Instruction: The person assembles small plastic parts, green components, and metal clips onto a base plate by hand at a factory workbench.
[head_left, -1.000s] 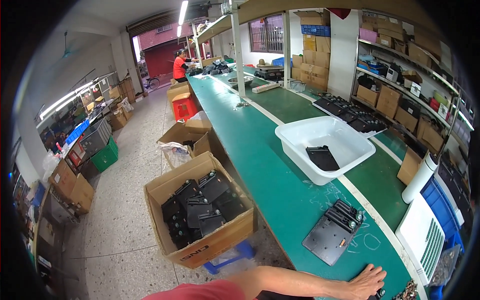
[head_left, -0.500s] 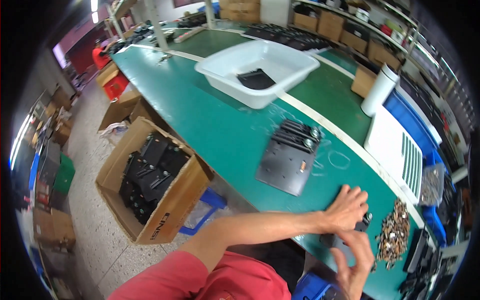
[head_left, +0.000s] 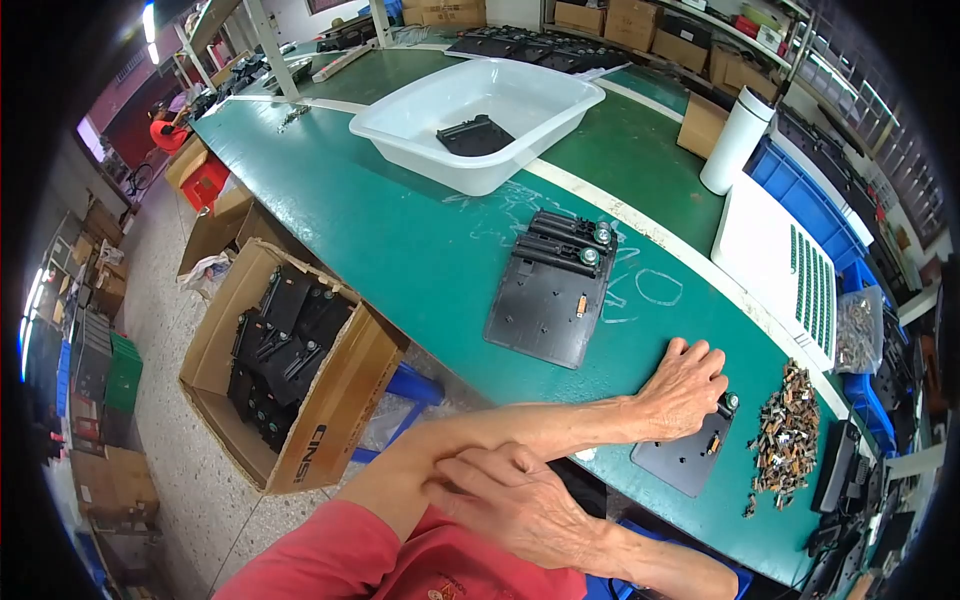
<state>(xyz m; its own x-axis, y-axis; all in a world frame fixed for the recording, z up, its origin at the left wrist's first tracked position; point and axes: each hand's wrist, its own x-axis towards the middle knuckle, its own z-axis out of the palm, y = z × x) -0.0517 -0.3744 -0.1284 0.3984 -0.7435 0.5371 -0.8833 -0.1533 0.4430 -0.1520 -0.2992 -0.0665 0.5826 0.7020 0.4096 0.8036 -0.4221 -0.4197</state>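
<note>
My left hand (head_left: 685, 390) lies over the upper end of a black plate (head_left: 685, 460) on the green bench, its fingers curled on it. A round metal part and a small copper-coloured piece show on that plate beside the hand. My right hand (head_left: 515, 500) rests across my left forearm, fingers bent against the skin and slightly blurred. A second black plate (head_left: 548, 305), with two dark cylinders and round metal ends along its far edge, lies flat farther left. A heap of small metal and copper-coloured pieces (head_left: 785, 430) sits right of my left hand.
A white tub (head_left: 475, 170) holding a black part stands at the back. Left of the bench, a cardboard box (head_left: 335, 400) contains several black parts. A white bottle (head_left: 738, 140), a white slotted panel (head_left: 770, 260) and blue bins (head_left: 805, 195) line the right. Someone in red is far left.
My right hand has left the black plate near my left hand and moved left onto my left forearm. My left hand stays at the plate. The whole view has shifted slightly.
</note>
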